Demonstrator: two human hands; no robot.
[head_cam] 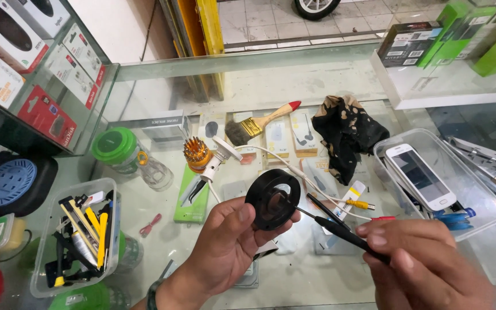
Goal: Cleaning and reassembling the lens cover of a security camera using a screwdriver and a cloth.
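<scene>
Far left of the left hand's fingers, a clear plastic tub (41,241) holds yellow and black pry tools (84,235). Behind it stand a jar with a green lid (114,146) and, nearer the fingers, an orange rack of screwdriver bits (196,154) on a white base.

Left hand (225,247): palm up, fingers curled and clamped on a black ring-shaped part (272,199). The thumb presses the lower left of the ring's face; the remaining fingertips (285,221) support its lower edge from behind. The ring is held tilted, its round opening facing the camera, above the glass counter (294,270).

Beyond the ring, well apart from both hands, lie a paintbrush (256,124) with a red-tipped wooden handle and a crumpled black cloth (345,135). A white cable (294,166) runs across the counter behind the ring to a yellow plug (360,203).

Right hand (420,264): fingers closed together around the handle of a thin black screwdriver (340,229). The thumb and forefinger (374,238) pinch the handle near its front end. The shaft extends left from the fingertips, and its tip meets the right inner rim of the ring.

Right of and beyond these fingers, a clear plastic tray (477,201) contains a white phone (420,175), screen up. Green and black boxes (449,37) stand on a raised shelf at far right.
</scene>
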